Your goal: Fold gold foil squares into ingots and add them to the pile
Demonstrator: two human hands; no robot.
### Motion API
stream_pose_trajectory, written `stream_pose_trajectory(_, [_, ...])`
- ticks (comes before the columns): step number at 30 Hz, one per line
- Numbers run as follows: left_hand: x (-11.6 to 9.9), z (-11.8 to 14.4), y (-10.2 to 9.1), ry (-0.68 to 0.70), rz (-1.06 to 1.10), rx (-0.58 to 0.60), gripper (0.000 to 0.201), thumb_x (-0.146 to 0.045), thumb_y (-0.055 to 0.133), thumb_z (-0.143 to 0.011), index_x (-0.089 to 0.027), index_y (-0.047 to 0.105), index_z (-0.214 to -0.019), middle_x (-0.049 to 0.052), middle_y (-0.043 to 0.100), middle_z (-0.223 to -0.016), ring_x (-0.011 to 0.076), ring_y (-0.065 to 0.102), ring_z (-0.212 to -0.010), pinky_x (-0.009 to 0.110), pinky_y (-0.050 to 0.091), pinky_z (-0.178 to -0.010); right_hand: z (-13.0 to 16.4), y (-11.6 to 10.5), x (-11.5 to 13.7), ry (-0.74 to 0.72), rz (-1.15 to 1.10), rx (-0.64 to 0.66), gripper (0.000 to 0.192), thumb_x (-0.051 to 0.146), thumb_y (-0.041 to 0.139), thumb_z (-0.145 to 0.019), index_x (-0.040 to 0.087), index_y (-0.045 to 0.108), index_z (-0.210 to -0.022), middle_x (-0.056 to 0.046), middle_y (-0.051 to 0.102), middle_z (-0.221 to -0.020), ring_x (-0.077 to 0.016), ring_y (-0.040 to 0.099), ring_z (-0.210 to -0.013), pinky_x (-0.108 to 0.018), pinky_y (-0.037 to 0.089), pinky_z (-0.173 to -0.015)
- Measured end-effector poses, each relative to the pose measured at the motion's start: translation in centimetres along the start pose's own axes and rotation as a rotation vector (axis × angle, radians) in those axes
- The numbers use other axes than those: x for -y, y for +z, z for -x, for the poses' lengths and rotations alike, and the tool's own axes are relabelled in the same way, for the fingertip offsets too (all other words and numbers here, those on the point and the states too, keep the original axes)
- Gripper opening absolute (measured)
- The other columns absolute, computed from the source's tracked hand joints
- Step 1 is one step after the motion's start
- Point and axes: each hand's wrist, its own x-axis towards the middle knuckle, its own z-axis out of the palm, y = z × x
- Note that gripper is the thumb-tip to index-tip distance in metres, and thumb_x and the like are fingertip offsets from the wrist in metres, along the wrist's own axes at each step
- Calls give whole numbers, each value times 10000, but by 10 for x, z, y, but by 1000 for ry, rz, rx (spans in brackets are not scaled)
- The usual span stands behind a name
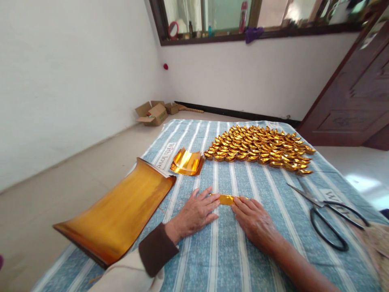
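A narrow folded strip of gold foil paper (226, 199) lies flat on the striped cloth in front of me. My left hand (197, 210) rests on its left end, fingers stretched out and spread. On the right end lie the fingertips of my right hand (253, 217), flat and extended. Beyond the strip is a small stack of gold foil sheets (187, 161), slightly curled. Many folded gold paper ingots (258, 148) stand in packed rows at the far right. A large stack of gold sheets (118, 211) curls up at its ends, left of my left hand.
Open scissors (322, 207) with black handles lie at the right, blades pointing toward the ingots. The blue and white tablecloth (194, 263) covers the table. Cardboard boxes (153, 113) stand on the floor past its far left corner. A dark wooden door (343, 97) is at the right.
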Motion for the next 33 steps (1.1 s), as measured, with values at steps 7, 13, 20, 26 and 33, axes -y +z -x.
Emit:
stream_pose_trajectory(7, [3, 2, -1, -62, 27, 94, 412, -316, 525, -940, -275, 497, -1349, 68, 470, -1458, 299, 338, -1389, 611, 278, -1078, -2, 2, 0, 15, -30, -6, 282, 152, 492, -926, 196, 597, -1183, -68, 624, -1286, -279, 546, -1186, -454, 434, -954])
stream_pose_trajectory(13, [5, 8, -6, -78, -26, 85, 393, -319, 574, -907, -274, 538, -1295, 79, 454, -1468, 321, 356, -1378, 615, 303, -1065, -5, 2, 1, 31, -35, -8, 279, 150, 489, -929, 207, 594, -1182, -60, 629, -1274, -270, 545, -1187, -449, 440, -946])
stream_pose_trajectory(20, [-31, -18, -12, 37, 9, 4, 507, -309, 572, -901, -195, 438, -1376, 135, 462, -1455, 301, 357, -1384, 581, 297, -1095, -8, -2, 4, 45, -37, 2, 307, 166, 498, -929, 193, 573, -1226, -77, 626, -1271, -263, 538, -1194, -447, 445, -957])
stream_pose_trajectory(26, [-33, -30, 5, 34, 43, 124, 847, -641, 532, -841, -146, 279, -1480, 186, 365, -1506, 317, 296, -1411, 546, 251, -1120, -8, 3, 4, 63, -39, -12, 337, 170, 504, -923, 194, 559, -1255, -77, 635, -1249, -244, 531, -1203, -437, 442, -983])
stream_pose_trajectory(33, [-24, -25, 11, 66, 39, 113, 836, -649, 455, -878, -142, 228, -1502, 180, 318, -1530, 314, 251, -1429, 542, 211, -1132, -3, 2, 2, 53, -71, -29, 358, 125, 432, -929, 154, 538, -1269, -105, 608, -1287, -267, 518, -1229, -463, 434, -1014])
